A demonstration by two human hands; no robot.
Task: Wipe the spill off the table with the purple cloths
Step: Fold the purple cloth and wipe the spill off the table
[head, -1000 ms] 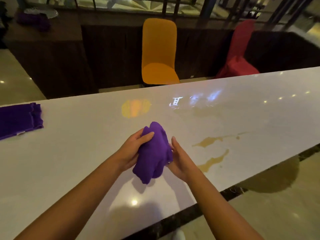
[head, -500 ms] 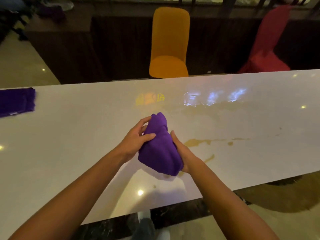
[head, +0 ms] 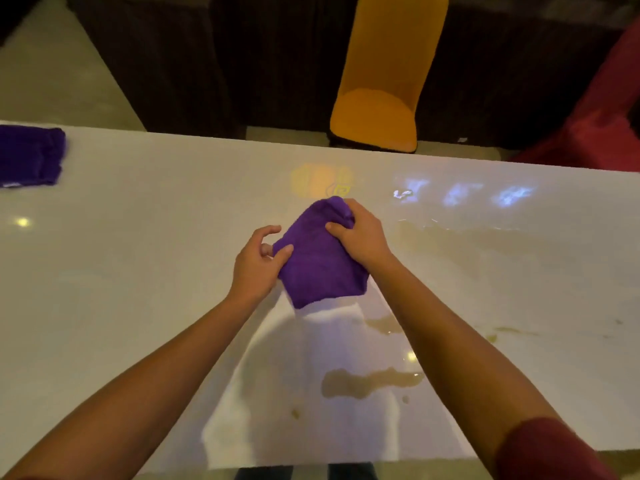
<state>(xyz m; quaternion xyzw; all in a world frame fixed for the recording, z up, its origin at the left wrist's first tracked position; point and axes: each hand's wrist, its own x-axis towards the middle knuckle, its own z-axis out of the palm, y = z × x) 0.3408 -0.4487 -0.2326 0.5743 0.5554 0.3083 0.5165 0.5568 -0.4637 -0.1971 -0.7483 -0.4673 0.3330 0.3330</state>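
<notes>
Both hands, left hand (head: 258, 263) and right hand (head: 360, 233), are gripping the purple cloth (head: 318, 261) mid-frame; brown spill (head: 367, 382) is lying unwiped on the counter (head: 138, 271) below.

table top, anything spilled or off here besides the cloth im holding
Yes. A brownish puddle lies on the white table near the front edge, with smaller patches by the right forearm and a faint wet film further right. A second purple cloth sits unused at far left.
</notes>
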